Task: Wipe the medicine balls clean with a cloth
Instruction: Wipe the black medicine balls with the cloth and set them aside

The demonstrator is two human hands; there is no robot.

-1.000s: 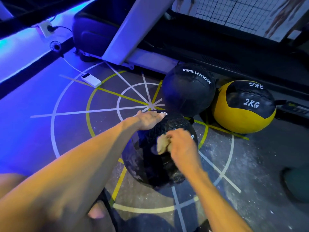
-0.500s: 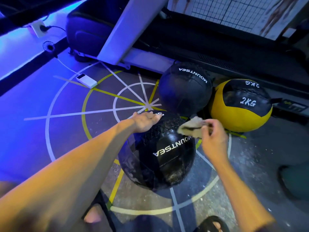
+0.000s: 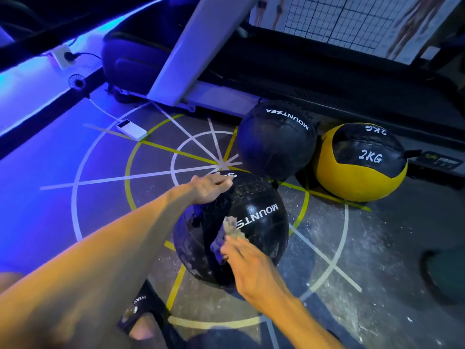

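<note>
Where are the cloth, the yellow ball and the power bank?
cloth (image 3: 230, 226): head view, pale frayed upper edge above the right hand.
yellow ball (image 3: 352, 182): head view, lower yellow panel.
power bank (image 3: 132, 130): head view, middle of its white top face.

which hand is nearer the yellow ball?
Right. The right hand presses the cloth on the near black ball's front; the left hand rests on its far top-left, farther from the yellow ball.
</note>
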